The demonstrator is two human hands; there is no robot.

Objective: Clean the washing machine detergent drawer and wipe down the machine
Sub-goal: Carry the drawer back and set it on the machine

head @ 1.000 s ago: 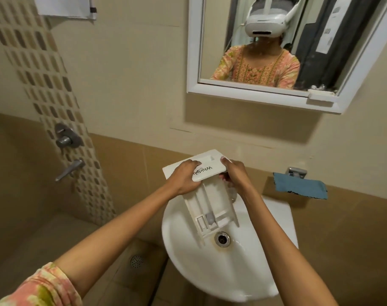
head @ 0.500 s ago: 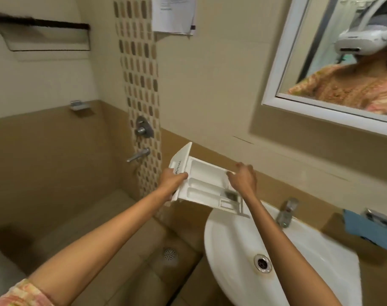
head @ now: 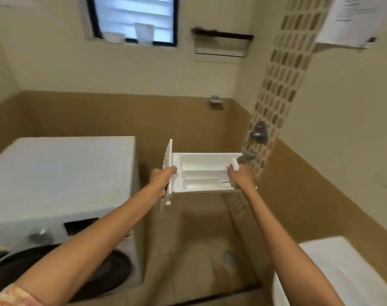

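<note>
I hold the white detergent drawer (head: 201, 173) level in the air in front of me, its compartments facing up. My left hand (head: 161, 180) grips its front panel at the left end. My right hand (head: 240, 176) grips the rear end on the right. The white washing machine (head: 62, 173) stands at the left, its dark round door (head: 62, 274) below. A dark open drawer slot (head: 81, 226) shows on its front panel, beside a knob (head: 40, 236).
The white washbasin (head: 342, 274) edge is at the lower right. A wall tap and valve (head: 257, 134) sit on the mosaic tile strip behind the drawer. A floor drain (head: 229, 258) lies below. A window (head: 133, 18) is high on the far wall.
I have turned left, away from the basin and mirror. The drawer has travelled with both hands from above the basin to mid-air beside the washing machine, which is now in view.
</note>
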